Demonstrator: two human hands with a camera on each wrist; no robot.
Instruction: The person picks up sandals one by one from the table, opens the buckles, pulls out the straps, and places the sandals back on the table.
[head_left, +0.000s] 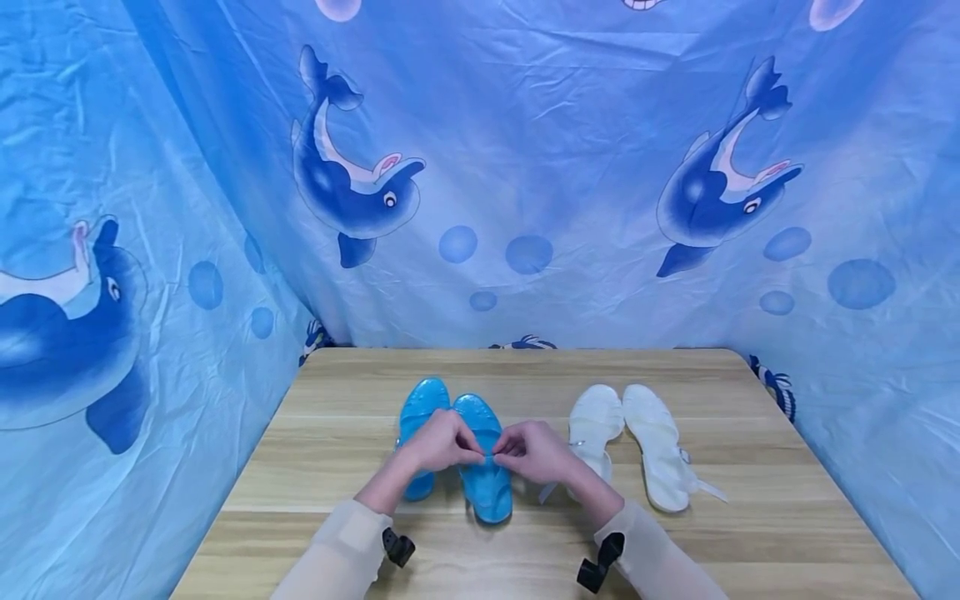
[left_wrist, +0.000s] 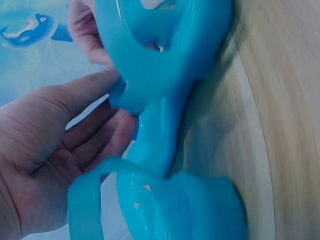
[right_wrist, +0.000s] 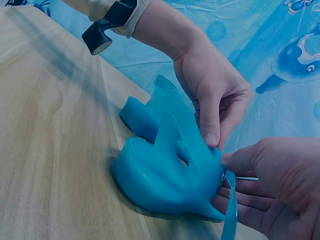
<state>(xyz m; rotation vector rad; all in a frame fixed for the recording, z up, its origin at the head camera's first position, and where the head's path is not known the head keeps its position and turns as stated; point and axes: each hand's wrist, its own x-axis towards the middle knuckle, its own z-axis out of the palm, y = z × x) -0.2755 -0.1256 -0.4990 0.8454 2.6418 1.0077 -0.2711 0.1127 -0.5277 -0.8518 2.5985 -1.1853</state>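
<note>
A pair of blue jelly sandals lies on the table, the left sandal (head_left: 425,403) beside the right sandal (head_left: 491,498). Both hands meet over the right one. My left hand (head_left: 442,442) pinches a strap of this sandal between thumb and fingers, as the left wrist view shows from close by. From the other side my right hand (head_left: 534,452) pinches the sandal's strap near a small metal buckle (right_wrist: 223,178). A loose blue strap end (right_wrist: 231,207) hangs below the right fingertips. In the head view the hands hide part of both blue sandals.
To the right lies a pair of white sandals, one white sandal (head_left: 597,417) partly behind the right forearm, the other white sandal (head_left: 654,446) with its strap spread out. The wooden table (head_left: 337,467) is bordered by a blue dolphin-print curtain (head_left: 525,150) at the back and sides.
</note>
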